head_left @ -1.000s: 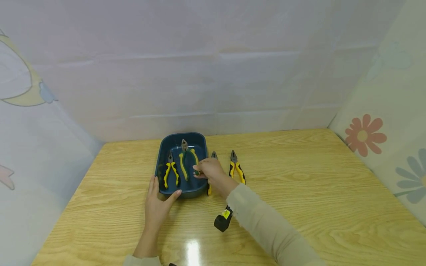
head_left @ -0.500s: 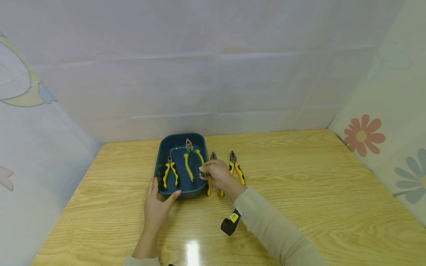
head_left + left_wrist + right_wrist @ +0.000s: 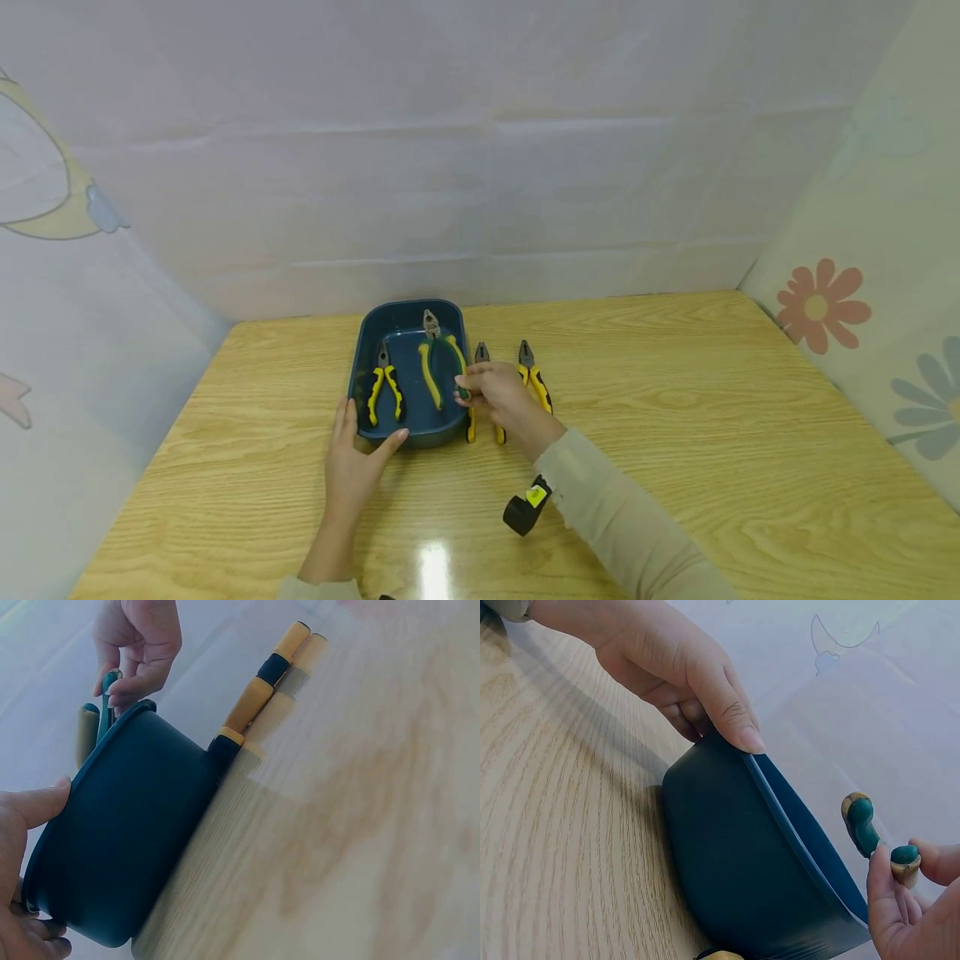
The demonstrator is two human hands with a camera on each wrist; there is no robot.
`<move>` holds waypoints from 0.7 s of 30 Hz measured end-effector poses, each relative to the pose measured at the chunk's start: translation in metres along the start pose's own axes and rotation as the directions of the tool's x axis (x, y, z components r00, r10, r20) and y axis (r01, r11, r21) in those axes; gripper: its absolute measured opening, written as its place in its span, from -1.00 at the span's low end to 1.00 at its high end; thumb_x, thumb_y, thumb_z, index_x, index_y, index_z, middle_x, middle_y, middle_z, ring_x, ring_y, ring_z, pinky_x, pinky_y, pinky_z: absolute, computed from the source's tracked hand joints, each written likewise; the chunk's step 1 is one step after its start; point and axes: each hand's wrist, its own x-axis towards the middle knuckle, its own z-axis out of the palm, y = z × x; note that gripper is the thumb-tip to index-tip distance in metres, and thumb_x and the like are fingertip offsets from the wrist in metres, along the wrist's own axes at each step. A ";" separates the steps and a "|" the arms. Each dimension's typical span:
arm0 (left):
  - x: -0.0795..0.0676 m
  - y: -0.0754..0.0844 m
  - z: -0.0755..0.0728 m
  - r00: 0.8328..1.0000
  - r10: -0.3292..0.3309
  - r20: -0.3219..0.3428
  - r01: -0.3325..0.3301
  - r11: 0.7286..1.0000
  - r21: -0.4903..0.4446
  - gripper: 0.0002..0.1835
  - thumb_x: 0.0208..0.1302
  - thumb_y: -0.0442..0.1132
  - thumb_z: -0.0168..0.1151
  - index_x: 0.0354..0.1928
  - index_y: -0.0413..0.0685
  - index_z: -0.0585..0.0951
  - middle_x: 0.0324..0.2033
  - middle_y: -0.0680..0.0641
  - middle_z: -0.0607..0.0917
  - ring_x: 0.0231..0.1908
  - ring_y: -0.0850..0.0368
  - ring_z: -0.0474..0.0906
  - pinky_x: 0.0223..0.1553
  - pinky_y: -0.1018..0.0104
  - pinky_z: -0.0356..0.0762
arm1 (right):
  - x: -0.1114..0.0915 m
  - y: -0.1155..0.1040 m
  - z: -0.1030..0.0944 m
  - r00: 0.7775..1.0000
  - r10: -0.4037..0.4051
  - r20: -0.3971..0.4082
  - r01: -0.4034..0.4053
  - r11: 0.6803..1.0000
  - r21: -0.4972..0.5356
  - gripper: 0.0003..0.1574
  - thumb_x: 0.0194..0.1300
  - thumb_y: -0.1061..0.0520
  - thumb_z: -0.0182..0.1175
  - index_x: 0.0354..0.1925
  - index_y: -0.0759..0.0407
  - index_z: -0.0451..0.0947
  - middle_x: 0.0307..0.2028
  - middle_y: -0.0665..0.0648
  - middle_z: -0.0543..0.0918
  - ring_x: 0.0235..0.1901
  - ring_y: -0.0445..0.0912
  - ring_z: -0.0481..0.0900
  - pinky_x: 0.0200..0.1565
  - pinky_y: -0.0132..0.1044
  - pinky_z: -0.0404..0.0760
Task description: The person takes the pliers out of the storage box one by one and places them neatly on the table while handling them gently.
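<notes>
Combination pliers (image 3: 430, 377) with green-and-yellow handles slant over the right part of a dark blue basin (image 3: 431, 438). My right hand (image 3: 504, 396) pinches the end of their right handle between thumb and fingers, beside the basin's right rim. In the left wrist view, both handle ends of these pliers (image 3: 88, 724) stick up above the rim. My left hand (image 3: 352, 475) grips the basin's near-left corner, thumb over the front rim and fingers along the left side. Black-and-yellow pliers (image 3: 384, 358) lie inside the basin on the left.
Two more black-and-yellow pliers lie on the wooden table: one pair (image 3: 482, 353) right beside the basin, partly hidden by my right hand, and another pair (image 3: 527, 357) farther right. A black wrist camera (image 3: 519, 515) hangs under my right forearm. A pale cloth wall (image 3: 480, 208) rises behind.
My right hand has shifted right with the green-and-yellow pliers, from the basin's middle toward its right rim. The left hand and the basin stay in place.
</notes>
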 end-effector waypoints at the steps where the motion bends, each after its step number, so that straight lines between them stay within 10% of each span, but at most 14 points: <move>1: 0.000 0.000 0.000 1.000 0.000 0.001 0.000 1.000 0.000 0.07 -0.13 0.21 0.23 0.30 -0.20 -0.06 0.30 -0.09 -0.11 0.25 -0.07 -0.19 0.15 -0.07 -0.07 | -0.001 0.000 -0.001 1.000 0.002 -0.002 -0.002 1.000 0.002 -0.44 0.13 0.41 0.05 0.11 0.52 0.18 -0.07 0.43 0.40 -0.56 -0.17 0.50 -0.29 -0.27 0.55; 21: 0.000 0.001 0.001 1.000 -0.002 -0.001 0.002 1.000 0.000 0.08 -0.13 0.21 0.23 0.30 -0.20 -0.07 0.30 -0.08 -0.12 0.25 -0.07 -0.19 0.15 -0.06 -0.07 | -0.006 -0.001 -0.015 1.000 -0.013 -0.016 0.014 0.999 0.039 -0.49 0.13 0.40 0.05 0.08 0.50 0.25 -0.14 0.40 0.45 -0.49 -0.14 0.53 -0.34 -0.32 0.55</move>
